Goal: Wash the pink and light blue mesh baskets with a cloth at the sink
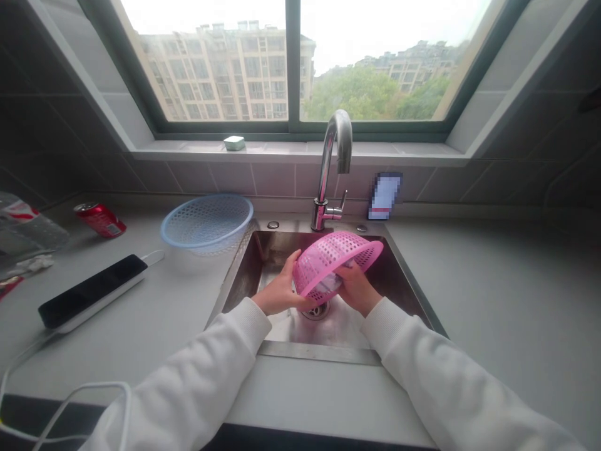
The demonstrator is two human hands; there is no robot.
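Observation:
A pink perforated plastic basket is held tilted over the steel sink, its open side facing up and away from me. My left hand grips its lower left rim with fingers curled on it. Under its right side, my right hand holds the bottom. Below the basket lies the sink drain. The curved chrome tap stands behind, with no water seen running.
A blue perforated basket in a clear bowl stands left of the sink. Further left lie a power strip, a red can on its side and a plastic package. A small green-white box sits on the window sill.

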